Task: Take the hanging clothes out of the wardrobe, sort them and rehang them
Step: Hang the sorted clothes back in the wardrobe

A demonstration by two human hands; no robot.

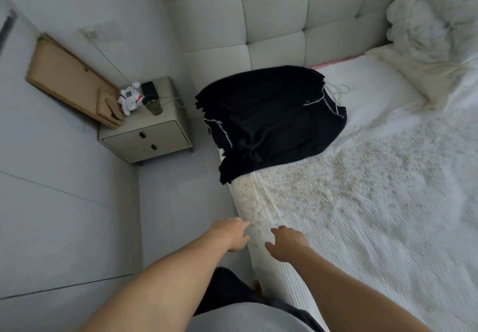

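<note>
Bed [362,228]: white ribbed cover; tufted headboard behind
Black garment [269,122]: heaped near the pillow end, white-stitched edges; white hangers [338,91] poke out beside it
Nightstand [147,130]: left of bed
Left hand [230,233]: fingers spread, empty, at the bed's edge
Right hand [287,242]: fingers loose, empty, over the cover
</note>
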